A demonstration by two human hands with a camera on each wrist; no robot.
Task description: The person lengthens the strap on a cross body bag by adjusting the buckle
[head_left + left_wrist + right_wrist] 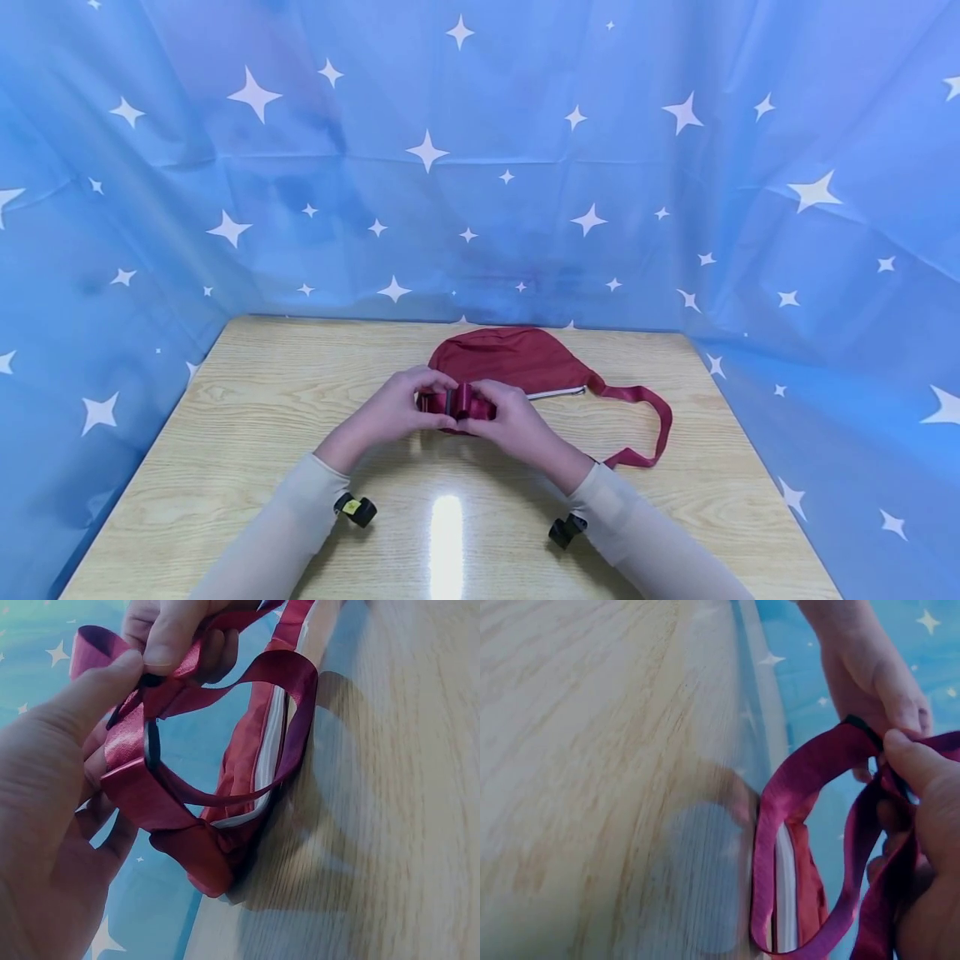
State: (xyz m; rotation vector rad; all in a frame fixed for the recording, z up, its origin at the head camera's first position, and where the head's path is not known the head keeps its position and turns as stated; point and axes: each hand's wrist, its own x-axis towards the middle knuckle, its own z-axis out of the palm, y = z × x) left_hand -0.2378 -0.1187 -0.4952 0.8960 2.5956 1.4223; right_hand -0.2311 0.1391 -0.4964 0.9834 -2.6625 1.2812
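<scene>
A dark red waist bag (498,357) with a white zip lies toward the back of the table, its strap (665,417) looping out to the right. Just in front of the bag, my left hand (393,410) pinches the strap beside a black strap slider (153,742). My right hand (520,421) pinches the webbing close by, thumb on top, the two hands' fingertips nearly meeting. Between and below the hands the strap (780,776) hangs in a wide loop in the right wrist view. Fingers hide part of the slider.
The light wood table (300,358) runs back to a blue curtain (510,217) with white stars, which also encloses both sides. Small black devices (356,508) are worn on both wrists. A bright reflection shows on the table's front middle.
</scene>
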